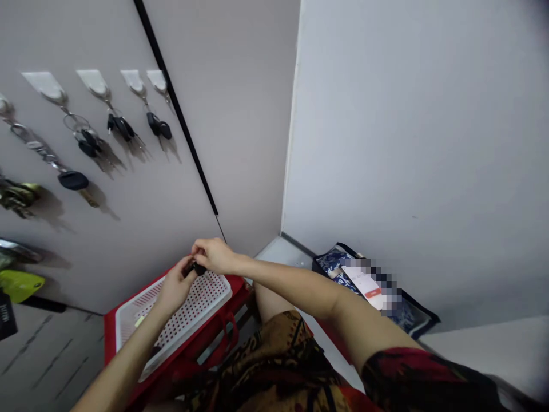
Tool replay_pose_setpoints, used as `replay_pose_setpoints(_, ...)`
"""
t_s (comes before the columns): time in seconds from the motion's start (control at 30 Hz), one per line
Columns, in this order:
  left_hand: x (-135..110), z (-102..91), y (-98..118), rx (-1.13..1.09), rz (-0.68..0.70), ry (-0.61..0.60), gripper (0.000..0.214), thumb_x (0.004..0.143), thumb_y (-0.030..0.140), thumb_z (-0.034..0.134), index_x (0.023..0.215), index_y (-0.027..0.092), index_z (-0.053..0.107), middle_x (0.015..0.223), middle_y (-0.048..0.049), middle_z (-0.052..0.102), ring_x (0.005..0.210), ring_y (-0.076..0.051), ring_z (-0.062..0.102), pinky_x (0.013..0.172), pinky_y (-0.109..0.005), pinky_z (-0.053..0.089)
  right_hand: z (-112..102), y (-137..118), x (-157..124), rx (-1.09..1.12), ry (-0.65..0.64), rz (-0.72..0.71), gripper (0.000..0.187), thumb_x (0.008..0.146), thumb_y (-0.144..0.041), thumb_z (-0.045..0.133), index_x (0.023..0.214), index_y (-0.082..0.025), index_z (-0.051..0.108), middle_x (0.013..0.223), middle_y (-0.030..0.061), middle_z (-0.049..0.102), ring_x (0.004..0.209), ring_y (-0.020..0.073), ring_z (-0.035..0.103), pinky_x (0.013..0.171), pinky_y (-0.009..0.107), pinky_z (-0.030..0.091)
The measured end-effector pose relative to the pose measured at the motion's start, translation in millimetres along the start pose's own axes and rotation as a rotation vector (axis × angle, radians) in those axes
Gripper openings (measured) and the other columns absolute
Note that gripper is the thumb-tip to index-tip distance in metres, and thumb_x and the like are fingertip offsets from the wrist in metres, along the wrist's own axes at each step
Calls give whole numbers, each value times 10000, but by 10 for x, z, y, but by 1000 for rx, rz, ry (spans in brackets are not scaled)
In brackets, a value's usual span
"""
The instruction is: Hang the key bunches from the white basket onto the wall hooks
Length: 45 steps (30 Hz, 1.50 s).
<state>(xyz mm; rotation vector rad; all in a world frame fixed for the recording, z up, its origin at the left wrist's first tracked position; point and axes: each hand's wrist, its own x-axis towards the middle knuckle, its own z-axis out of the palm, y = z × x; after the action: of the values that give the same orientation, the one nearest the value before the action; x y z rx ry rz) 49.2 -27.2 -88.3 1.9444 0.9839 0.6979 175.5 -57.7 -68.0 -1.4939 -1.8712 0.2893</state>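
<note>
Closest to the camera, a red and black sleeve [420, 380] ends at the upper right arm, and that bare arm reaches across to the middle of the view. Both hands are closed narrowly on a small black key fob [194, 268], which is mostly hidden by their fingers. The left hand [175, 292] cups it from below, while the right hand [213, 256] pinches it from above.

Directly under the hands sits a white perforated plastic basket [225, 292], set in a red tray [109, 337] with a red loop handle [227, 335] hanging beside it. A brown patterned skirt [274, 366] and a bare knee [268, 300] lie just right of the tray.

Farther right on the floor, a blue and white patterned bag [332, 263] holds a white card [364, 283], partly pixelated. On the left wall, white stick-on hooks [94, 83] hold hanging keys [122, 127], and a black strip [175, 114] runs down the wall beside them.
</note>
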Motion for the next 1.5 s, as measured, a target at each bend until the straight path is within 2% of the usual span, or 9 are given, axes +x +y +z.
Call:
replay_pose_setpoints(0.2,302,-117,420,-89,42,135,388,565,282,464,918,122,438,871,-56,540,741,-141,516,713,-300,395,-474,-29,342,119,145,-19,146,642,-112,423,749,-127,520,601,-21,531,559,49,459,581,159,342)
replay_pose_setpoints(0.43,751,-72,1070,73,281,322,437,610,152,418,1040,136,343,1022,-73,454,856,-132,459,743,-269,381,-1160,-135,819,75,376,-116,182,624,-80,388,737,-127,524,653,-5,545,589,64,464,599,183,360)
replay_pose_setpoints(0.57,1040,-177,1416,130,386,404,506,608,112,410,1096,148,282,1087,-76,400,898,-134,436,772,-263,365,-1497,-178,1217,50,501,-134,157,626,-123,399,724,-137,521,648,2,551,586,76,478,589,196,373)
replay_pose_setpoints(0.87,1304,-472,1812,286,354,456,535,614,117,391,1133,105,263,1144,-115,343,995,-190,371,839,-291,303,-1845,-344,1930,-32,604,-6,168,617,-155,413,720,-148,546,678,19,582,619,94,514,609,200,378)
replay_pose_setpoints(1.1,1187,-531,1737,330,348,398,498,612,115,387,1104,95,311,1094,-117,390,945,-169,405,815,-267,318,-1819,-336,2016,-209,584,150,184,619,-162,407,698,-151,573,688,32,592,643,115,518,617,208,357)
replay_pose_setpoints(1.27,921,-555,1231,179,240,396,438,593,119,431,1029,125,394,993,-84,452,797,-122,462,719,-238,360,-1451,-191,1653,-127,628,154,246,639,-206,368,806,-139,535,656,25,558,606,111,488,577,213,349)
replay_pose_setpoints(1.33,789,-565,916,79,128,406,383,571,108,458,954,120,448,860,-55,498,682,-92,466,644,-210,371,-1119,-135,1435,-66,453,113,231,631,-222,377,778,-128,529,587,8,522,546,99,460,537,208,341)
replay_pose_setpoints(1.4,645,-608,633,-26,-17,435,300,558,93,468,857,98,489,640,-2,486,525,-58,419,534,-182,354,-752,-138,1232,7,160,53,205,614,-228,398,728,-118,529,508,-17,470,475,80,416,485,197,324)
replay_pose_setpoints(1.5,394,-799,476,-189,-119,513,300,547,34,435,841,81,476,447,75,346,396,-28,301,423,-154,278,-354,-372,1036,147,-220,-34,289,591,-176,411,858,-113,502,420,-66,383,382,51,326,409,180,275)
